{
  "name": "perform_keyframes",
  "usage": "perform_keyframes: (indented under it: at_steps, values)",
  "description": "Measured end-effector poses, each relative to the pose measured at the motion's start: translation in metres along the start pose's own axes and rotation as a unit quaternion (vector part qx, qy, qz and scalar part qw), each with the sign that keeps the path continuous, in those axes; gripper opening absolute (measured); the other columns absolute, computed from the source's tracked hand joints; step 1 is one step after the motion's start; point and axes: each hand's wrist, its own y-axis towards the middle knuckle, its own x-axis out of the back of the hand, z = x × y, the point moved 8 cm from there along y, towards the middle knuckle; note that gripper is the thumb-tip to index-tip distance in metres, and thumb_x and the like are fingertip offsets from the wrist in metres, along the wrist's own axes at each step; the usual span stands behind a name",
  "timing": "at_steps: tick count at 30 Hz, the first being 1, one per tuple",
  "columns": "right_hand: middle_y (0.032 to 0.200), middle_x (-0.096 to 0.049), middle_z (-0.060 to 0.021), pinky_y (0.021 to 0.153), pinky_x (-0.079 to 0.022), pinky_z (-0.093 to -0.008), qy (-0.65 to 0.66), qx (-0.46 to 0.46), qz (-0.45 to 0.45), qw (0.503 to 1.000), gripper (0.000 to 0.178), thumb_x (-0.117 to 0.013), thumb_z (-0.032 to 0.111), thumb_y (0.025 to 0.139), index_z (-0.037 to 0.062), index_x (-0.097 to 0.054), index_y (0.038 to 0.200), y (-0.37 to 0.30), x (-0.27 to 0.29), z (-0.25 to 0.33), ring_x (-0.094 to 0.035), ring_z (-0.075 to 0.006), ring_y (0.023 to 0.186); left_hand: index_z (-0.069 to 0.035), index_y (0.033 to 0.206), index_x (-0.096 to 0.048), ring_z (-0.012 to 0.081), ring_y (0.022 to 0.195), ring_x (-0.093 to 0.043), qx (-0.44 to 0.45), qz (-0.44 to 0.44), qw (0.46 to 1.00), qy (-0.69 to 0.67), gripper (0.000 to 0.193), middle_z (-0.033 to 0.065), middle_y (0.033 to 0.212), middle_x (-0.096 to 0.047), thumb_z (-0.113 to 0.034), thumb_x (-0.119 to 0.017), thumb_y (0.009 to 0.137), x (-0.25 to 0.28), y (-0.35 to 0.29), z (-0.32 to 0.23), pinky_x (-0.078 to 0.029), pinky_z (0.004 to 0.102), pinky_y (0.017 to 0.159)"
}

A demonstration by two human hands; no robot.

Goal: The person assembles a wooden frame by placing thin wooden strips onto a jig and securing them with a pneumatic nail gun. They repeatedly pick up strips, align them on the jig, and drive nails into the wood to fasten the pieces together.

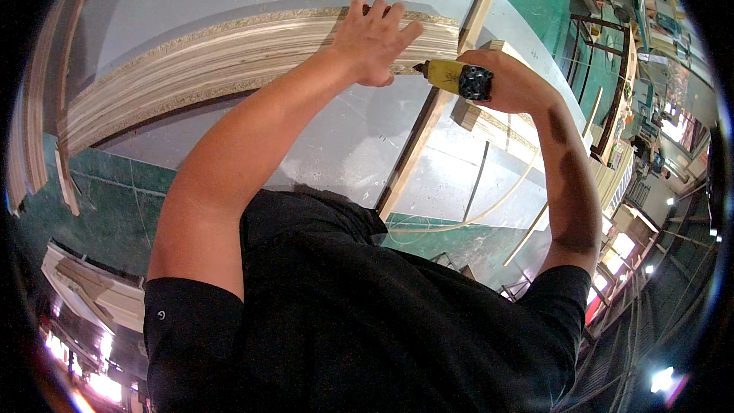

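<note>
My left hand (375,40) lies across a long bundle of thin wooden strips (245,53), near its right end. Its fingers are spread over the strips' edges. The strips lie side by side, with rough chipboard-like faces along the outer sides. Just right of that end, my right hand (511,80) is closed round a yellow squeeze bottle (443,73) with a dark, pointed nozzle and a black, lumpy end. The bottle is tilted on its side, nozzle toward the strips. No liquid can be made out at the tip.
A wooden batten (417,154) crosses the grey tabletop (329,138) by the bundle's end. Shorter wood pieces (501,127) lie beyond it, under my right forearm. Long boards (34,107) stand at the far left. The floor (115,191) is green.
</note>
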Motion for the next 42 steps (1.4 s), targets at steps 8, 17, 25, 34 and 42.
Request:
perform_keyframes:
  at_steps: [8,17,25,34,42]
  values:
    - [0.117,-0.071,-0.0154,0.097,-0.056,-0.0402,-0.014,0.006,-0.006,1.0,0.053,-0.083,0.005,0.076,0.0064,-0.064,0.125,0.001,-0.002,-0.002,-0.069,-0.0291,0.11,-0.025,0.149,-0.047,0.0341,0.138,-0.044,0.005,-0.006,1.0,-0.002,0.091,0.0163,0.15,-0.046,-0.04,-0.089,0.07,0.0,-0.001,0.001,-0.034,0.0574,0.11]
    - [0.116,-0.071,-0.0161,0.099,-0.054,-0.0396,0.003,-0.022,0.033,0.999,0.055,-0.082,0.005,0.075,0.0055,-0.063,0.127,0.001,-0.003,0.003,-0.069,-0.0298,0.11,-0.016,0.148,-0.045,0.0332,0.137,-0.042,0.002,-0.018,1.0,-0.005,0.095,0.017,0.152,-0.041,-0.041,-0.088,0.067,0.001,-0.002,0.003,-0.035,0.0552,0.108]
    - [0.125,-0.067,-0.0173,0.103,-0.053,-0.0403,0.012,-0.07,-0.034,0.997,0.068,-0.085,0.013,0.077,0.0085,-0.057,0.139,0.01,0.047,-0.015,-0.066,-0.031,0.115,-0.013,0.145,-0.047,0.033,0.137,-0.039,-0.009,0.018,0.999,-0.034,0.091,0.0167,0.148,-0.041,-0.041,-0.086,0.067,-0.002,-0.001,0.008,-0.035,0.0523,0.104]
    - [0.115,-0.07,-0.0174,0.095,-0.055,-0.0401,-0.045,-0.012,-0.059,0.997,0.058,-0.081,0.007,0.076,0.0038,-0.061,0.13,0.036,0.057,-0.021,-0.069,-0.0287,0.107,-0.011,0.142,-0.049,0.0334,0.136,-0.041,-0.001,0.03,0.999,-0.028,0.087,0.0173,0.148,-0.041,-0.04,-0.085,0.068,0.003,0.002,0.004,-0.033,0.053,0.106]
    - [0.114,-0.071,-0.0179,0.093,-0.057,-0.0414,-0.049,-0.023,-0.035,0.998,0.054,-0.08,0.006,0.076,0.0048,-0.063,0.128,0.041,0.057,-0.024,-0.07,-0.0306,0.103,-0.01,0.141,-0.05,0.0337,0.136,-0.041,-0.002,0.012,1.0,-0.02,0.09,0.0176,0.148,-0.042,-0.043,-0.087,0.066,0.001,0.001,0.004,-0.033,0.0538,0.107]
